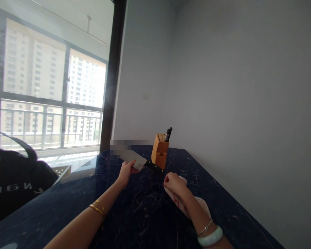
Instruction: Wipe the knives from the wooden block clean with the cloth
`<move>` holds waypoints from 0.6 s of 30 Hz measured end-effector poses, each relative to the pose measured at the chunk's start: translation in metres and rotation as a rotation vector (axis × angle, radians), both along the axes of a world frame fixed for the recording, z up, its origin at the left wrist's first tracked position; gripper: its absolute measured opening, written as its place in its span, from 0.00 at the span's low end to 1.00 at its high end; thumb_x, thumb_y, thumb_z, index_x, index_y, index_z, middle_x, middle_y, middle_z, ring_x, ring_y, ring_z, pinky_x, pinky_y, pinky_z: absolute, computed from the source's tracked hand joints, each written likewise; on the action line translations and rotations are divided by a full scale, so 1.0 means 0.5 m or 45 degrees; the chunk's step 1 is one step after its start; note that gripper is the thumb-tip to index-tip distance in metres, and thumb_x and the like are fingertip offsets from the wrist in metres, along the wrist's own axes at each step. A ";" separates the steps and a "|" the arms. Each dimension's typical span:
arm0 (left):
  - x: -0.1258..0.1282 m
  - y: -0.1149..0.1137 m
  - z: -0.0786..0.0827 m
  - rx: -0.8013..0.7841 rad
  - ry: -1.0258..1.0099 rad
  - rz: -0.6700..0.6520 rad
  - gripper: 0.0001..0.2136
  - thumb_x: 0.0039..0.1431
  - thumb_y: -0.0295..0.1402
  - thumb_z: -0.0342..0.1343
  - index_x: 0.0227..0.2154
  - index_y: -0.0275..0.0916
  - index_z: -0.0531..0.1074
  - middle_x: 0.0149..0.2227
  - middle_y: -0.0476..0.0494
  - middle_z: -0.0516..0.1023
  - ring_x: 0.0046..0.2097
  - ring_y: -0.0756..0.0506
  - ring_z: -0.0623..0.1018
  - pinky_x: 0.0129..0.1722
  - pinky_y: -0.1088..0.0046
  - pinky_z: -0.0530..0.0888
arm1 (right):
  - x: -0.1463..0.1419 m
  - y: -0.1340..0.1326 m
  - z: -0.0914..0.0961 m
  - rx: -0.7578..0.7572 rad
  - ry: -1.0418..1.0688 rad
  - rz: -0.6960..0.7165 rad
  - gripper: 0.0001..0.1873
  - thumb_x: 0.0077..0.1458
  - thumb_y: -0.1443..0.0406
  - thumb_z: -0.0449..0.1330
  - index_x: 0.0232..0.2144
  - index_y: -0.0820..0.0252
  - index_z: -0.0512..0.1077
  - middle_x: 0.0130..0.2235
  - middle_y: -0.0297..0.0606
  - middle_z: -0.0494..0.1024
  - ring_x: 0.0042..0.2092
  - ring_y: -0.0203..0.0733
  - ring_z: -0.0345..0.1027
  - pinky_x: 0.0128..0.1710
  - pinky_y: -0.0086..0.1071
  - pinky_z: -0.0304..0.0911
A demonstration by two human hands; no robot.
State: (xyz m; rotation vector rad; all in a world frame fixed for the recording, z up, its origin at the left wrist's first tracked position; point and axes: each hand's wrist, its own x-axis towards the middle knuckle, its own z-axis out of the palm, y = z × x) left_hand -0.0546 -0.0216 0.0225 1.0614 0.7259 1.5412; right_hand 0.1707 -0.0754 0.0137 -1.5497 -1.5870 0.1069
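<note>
A cleaver (133, 156) with a wide metal blade and black riveted handle is tilted above the table. My left hand (126, 171) is closed on the lower edge area of its blade near the handle, thumb on the upper face. The handle points right, toward my right hand (174, 182), and the blade's far end is blurred out by pixelation. Under my right hand lies a whitish cloth (181, 206) with a red pattern; my bent fingers pinch its near-left end. Just behind the cleaver handle stands a wooden knife block (158, 156), holding black-handled tools (168, 134) in its right-hand slots.
The dark blue marbled table (145, 221) reaches to a grey wall (235, 103) at the right and back. A black bag (12, 183) sits at the left, by the large window (54, 103). A wall plate (145, 95) is above the table.
</note>
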 end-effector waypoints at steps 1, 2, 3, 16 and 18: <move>0.004 -0.001 -0.001 0.002 0.025 -0.017 0.07 0.52 0.26 0.51 0.35 0.31 0.66 0.24 0.41 0.78 0.27 0.41 0.79 0.21 0.71 0.73 | 0.004 0.003 0.006 0.003 -0.033 -0.001 0.09 0.38 0.70 0.59 0.12 0.57 0.68 0.17 0.35 0.69 0.25 0.40 0.65 0.25 0.30 0.53; 0.008 -0.003 -0.001 0.005 0.050 -0.034 0.07 0.52 0.26 0.51 0.35 0.31 0.67 0.24 0.41 0.78 0.26 0.41 0.79 0.21 0.71 0.73 | 0.008 0.005 0.012 0.003 -0.087 -0.004 0.08 0.39 0.70 0.58 0.13 0.58 0.69 0.18 0.36 0.70 0.27 0.40 0.65 0.27 0.30 0.53; 0.011 -0.006 -0.001 0.011 0.074 -0.050 0.07 0.52 0.26 0.52 0.35 0.31 0.67 0.24 0.41 0.78 0.26 0.41 0.79 0.21 0.71 0.73 | 0.010 0.006 0.018 0.007 -0.142 -0.012 0.08 0.40 0.71 0.57 0.14 0.58 0.69 0.21 0.37 0.71 0.29 0.40 0.65 0.29 0.30 0.53; 0.049 -0.032 -0.001 0.126 0.267 -0.094 0.07 0.50 0.31 0.56 0.30 0.32 0.73 0.26 0.44 0.79 0.29 0.44 0.77 0.27 0.73 0.72 | -0.022 -0.023 0.045 -0.016 -0.388 0.057 0.06 0.47 0.67 0.55 0.26 0.58 0.72 0.31 0.37 0.74 0.36 0.39 0.64 0.34 0.27 0.55; 0.045 -0.029 -0.001 0.155 0.278 -0.074 0.08 0.50 0.32 0.56 0.30 0.32 0.73 0.27 0.45 0.79 0.29 0.44 0.77 0.27 0.72 0.72 | -0.018 -0.017 0.034 -0.012 -0.375 0.048 0.07 0.43 0.65 0.60 0.29 0.59 0.72 0.33 0.38 0.74 0.37 0.41 0.65 0.34 0.28 0.56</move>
